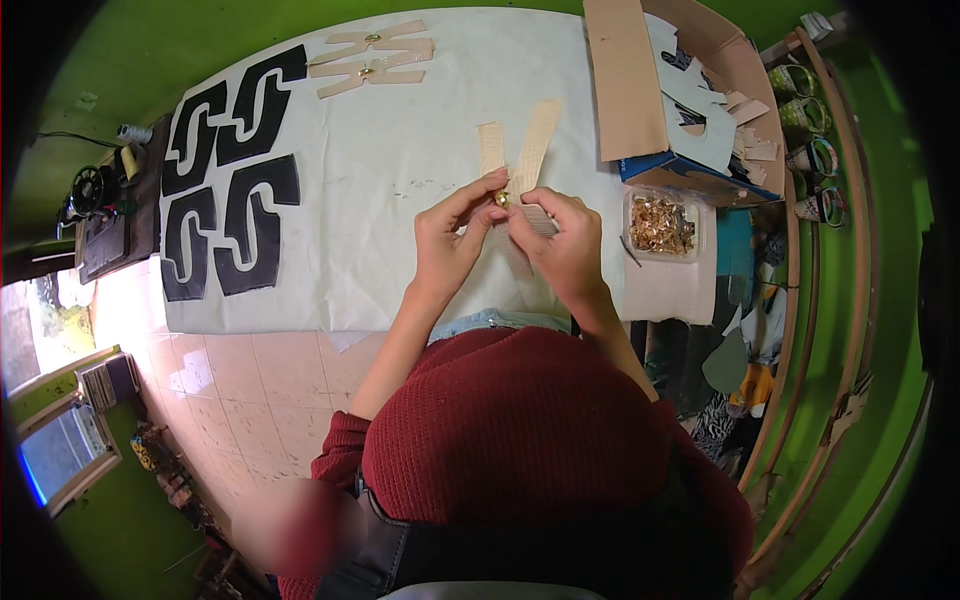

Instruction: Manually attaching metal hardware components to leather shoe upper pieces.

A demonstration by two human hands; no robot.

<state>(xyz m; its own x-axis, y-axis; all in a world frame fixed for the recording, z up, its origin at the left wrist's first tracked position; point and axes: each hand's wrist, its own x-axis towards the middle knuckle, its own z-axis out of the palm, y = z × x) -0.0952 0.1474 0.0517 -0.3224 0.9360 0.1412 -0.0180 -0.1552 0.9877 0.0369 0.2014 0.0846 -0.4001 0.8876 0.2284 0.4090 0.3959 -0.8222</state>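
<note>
Beige textured straps [537, 140] cross at a small gold-coloured metal fitting [502, 199] in front of me, above the white table cover. With thumb and forefinger, my left hand [455, 232] pinches the straps at the fitting's left side. My right hand [562, 238] is closed on them at the other side, its fingertips touching the fitting. Strap ends fan out away from me, and others hang below between the hands. How the straps pass through the fitting is hidden by my fingers. Similar X-shaped strap pieces [385, 48] with gold fittings lie at the far left.
Black S-shaped cutouts [262, 110] lie on the table's left. On the right stand a clear tub [663, 225] of gold-coloured metal parts and a cardboard box [627, 80] of beige and pale scraps. A thin dark tool [630, 251] lies beside the tub. A sewing machine [103, 225] stands left.
</note>
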